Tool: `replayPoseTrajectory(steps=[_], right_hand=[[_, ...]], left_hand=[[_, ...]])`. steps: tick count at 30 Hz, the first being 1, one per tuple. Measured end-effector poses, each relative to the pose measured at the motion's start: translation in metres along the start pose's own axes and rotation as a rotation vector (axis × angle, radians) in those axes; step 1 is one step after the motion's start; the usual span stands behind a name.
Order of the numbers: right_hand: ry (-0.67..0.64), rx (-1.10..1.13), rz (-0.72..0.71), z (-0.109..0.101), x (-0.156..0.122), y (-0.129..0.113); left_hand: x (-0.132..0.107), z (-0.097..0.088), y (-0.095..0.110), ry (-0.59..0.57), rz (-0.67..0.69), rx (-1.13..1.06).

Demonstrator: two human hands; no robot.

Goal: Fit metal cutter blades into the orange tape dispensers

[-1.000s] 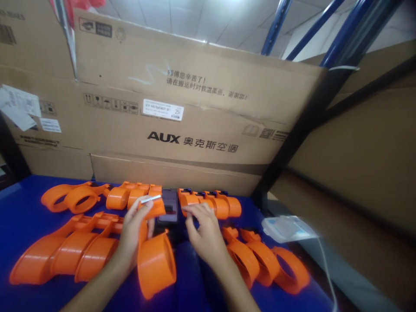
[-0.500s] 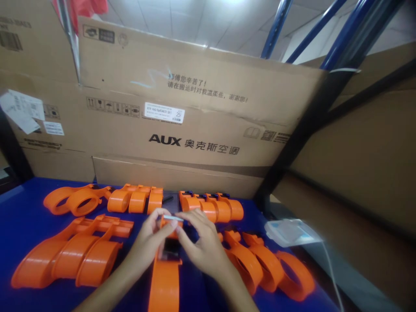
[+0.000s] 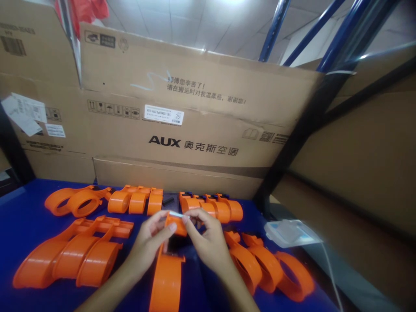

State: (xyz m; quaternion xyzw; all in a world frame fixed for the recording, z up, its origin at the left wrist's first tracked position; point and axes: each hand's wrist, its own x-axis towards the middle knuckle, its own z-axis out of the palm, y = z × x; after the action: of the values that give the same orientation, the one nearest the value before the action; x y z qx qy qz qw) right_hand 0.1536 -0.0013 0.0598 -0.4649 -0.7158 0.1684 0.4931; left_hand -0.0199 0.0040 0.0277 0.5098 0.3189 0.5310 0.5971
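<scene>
Both hands hold one orange plastic tape dispenser [image 3: 167, 273] upright over the blue table [image 3: 19, 216]. My left hand [image 3: 149, 245] grips its upper end from the left, fingers curled. My right hand [image 3: 206, 240] pinches the same top end from the right, where a thin shiny metal strip [image 3: 175, 214] lies along the orange head. The dispenser's round body points down toward me between my forearms.
Rows of orange dispensers lie around: a large group at left [image 3: 68, 255], groups at the back [image 3: 136, 201] [image 3: 211, 208], more at right [image 3: 269, 268]. A clear plastic pouch [image 3: 287, 232] sits at the table's right edge. Cardboard boxes [image 3: 195, 130] wall the back.
The dispenser has turned from lying sideways in my left hand to standing end-up between both hands. My right hand came onto its top beside the metal strip.
</scene>
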Motion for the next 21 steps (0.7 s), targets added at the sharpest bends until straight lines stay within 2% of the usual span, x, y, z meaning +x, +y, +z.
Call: replayPoseTrajectory(steps=[13, 21], right_hand=[[0.028, 0.226, 0.107, 0.0026, -0.0009, -0.001], [0.071, 0.346, 0.16, 0.0008, 0.0002, -0.0005]], left_hand=[[-0.0025, 0.0031, 0.0, 0.026, 0.033, -0.006], [-0.0014, -0.0028, 0.0037, 0.118, 0.079, 0.02]])
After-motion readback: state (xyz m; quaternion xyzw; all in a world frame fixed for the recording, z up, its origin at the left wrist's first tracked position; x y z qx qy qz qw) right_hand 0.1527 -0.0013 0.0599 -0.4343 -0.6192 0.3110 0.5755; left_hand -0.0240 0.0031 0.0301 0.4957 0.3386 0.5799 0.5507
